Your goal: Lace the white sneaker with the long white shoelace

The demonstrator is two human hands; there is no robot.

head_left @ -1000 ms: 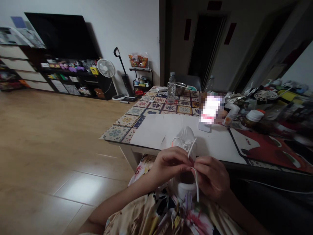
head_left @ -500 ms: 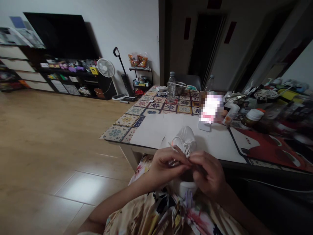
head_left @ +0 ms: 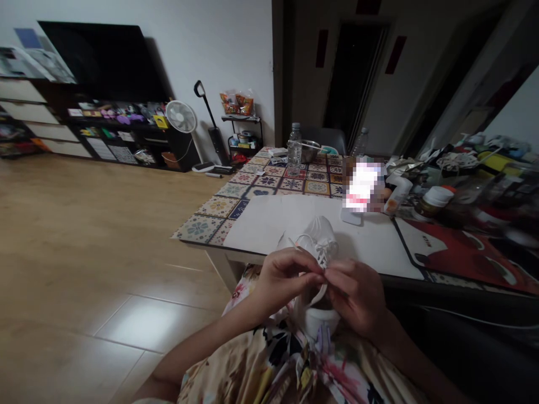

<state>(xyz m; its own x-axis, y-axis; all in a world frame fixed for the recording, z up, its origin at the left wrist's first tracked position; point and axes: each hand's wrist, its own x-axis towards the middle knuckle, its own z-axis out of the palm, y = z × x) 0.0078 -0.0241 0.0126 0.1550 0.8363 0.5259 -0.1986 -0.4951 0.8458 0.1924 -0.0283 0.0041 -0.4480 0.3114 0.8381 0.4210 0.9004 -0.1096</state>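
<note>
A white lace-up shoe (head_left: 321,229) rests against the table edge, its toe pointing away from me and its heel over my lap. Criss-crossed white shoelace (head_left: 322,257) runs up its front, and a lilac tab shows at the heel. My left hand (head_left: 288,278) is closed from the left, thumb and fingertips pinching over the shoe's upper eyelets. From the right, my right hand (head_left: 357,292) meets it there in a pinch of its own. The lace seems to be between both sets of fingertips, though the exact grip is partly hidden.
A lit phone (head_left: 362,188) stands on the white mat (head_left: 261,224). Behind are a water bottle (head_left: 295,150) and a metal bowl (head_left: 310,152). Jars and clutter crowd the table's right side, beside a red board (head_left: 458,252). Wooden floor (head_left: 105,241) lies to the left.
My fingers have shifted slightly at the eyelets, and my right-hand fingers have curled in more. More of the shoe's tongue and opening shows below my hands.
</note>
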